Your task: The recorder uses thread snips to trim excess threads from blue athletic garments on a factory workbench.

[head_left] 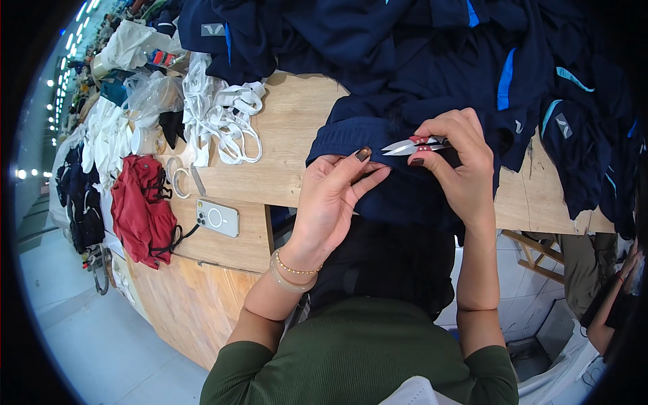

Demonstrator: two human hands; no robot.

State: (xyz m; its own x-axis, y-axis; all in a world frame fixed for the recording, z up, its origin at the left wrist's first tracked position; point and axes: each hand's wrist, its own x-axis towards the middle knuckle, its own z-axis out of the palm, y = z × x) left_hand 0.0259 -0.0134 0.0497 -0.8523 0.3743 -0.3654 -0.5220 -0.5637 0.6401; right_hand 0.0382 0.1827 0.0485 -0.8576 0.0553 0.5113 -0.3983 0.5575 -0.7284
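A navy garment [405,196] with a gathered elastic waistband [354,135] hangs over the table's near edge in front of me. My left hand [337,185] pinches the band's edge between thumb and fingers. In my right hand [459,155] is a pair of small thread snips [412,146] with red grips, held between thumb and fingers. Their pointed blades are slightly apart and point left, close to my left fingertips. Whether a thread lies between the blades is too small to tell.
A large heap of navy garments [432,54] covers the far side of the wooden table [290,108]. To the left lie white straps [233,121], a roll of tape [181,182], a phone [217,218] and a red garment [143,209]. Another person's arm [601,327] shows at far right.
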